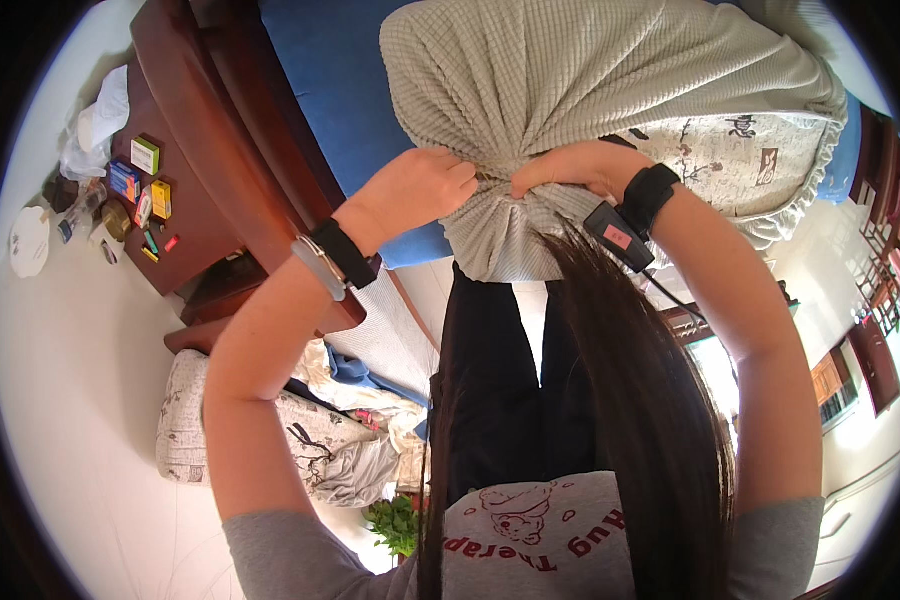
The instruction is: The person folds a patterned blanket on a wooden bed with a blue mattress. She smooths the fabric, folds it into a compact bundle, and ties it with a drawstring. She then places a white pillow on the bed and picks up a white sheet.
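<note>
A pale waffle-weave cover (480, 82) is drawn over a large cushion (742, 161) with printed fabric and a ruffled edge. Its cloth bunches into a tight gather between my hands, with folds fanning out from it. My left hand (431, 184) closes its fingers on the gathered cloth from the left. From the right, my right hand (577, 172) pinches the same gather, thumb on the near side. Some thin strands, maybe cord or elastic, cross between the hands; their kind is unclear. The printed side shows at the right, and part of it lies under the cover.
Below the cushion is a blue sofa seat (330, 90) with a wooden armrest (217, 135). A side table (187, 240) at the left bears small boxes (145, 155). Another printed cushion (187, 427) and rumpled cloth (360, 472) lie lower left. A cable (671, 294) runs from a wrist device (619, 236).
</note>
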Available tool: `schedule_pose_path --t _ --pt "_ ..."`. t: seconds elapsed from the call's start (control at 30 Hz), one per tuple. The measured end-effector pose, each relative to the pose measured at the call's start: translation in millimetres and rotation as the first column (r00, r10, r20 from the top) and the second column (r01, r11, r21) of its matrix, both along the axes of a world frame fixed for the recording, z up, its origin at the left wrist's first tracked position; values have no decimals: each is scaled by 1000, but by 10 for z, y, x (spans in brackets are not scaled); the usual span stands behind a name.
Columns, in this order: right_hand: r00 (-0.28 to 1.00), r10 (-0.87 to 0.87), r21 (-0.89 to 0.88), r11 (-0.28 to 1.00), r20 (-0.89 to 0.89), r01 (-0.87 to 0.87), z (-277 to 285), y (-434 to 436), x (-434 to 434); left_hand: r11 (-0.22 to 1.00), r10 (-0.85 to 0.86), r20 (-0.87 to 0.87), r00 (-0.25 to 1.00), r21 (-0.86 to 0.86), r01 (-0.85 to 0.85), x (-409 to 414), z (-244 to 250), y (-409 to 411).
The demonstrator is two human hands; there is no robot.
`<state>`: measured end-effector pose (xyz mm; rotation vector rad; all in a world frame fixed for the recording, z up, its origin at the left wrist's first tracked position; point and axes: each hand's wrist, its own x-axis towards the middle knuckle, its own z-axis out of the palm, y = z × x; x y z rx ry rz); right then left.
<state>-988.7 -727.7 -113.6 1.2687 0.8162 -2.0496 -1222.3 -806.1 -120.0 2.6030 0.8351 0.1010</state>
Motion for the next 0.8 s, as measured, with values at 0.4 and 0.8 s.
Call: schedule_pose_path --t 0.4,0.8 --pt "992 -119 -20 993 -47 119 -56 -115 18 963 -265 87 960 -27 268 -252 345 314" --pt "813 -520 191 798 -263 572 -283 -513 27 -191 837 -294 462 -948 -257 559 -68 -385"
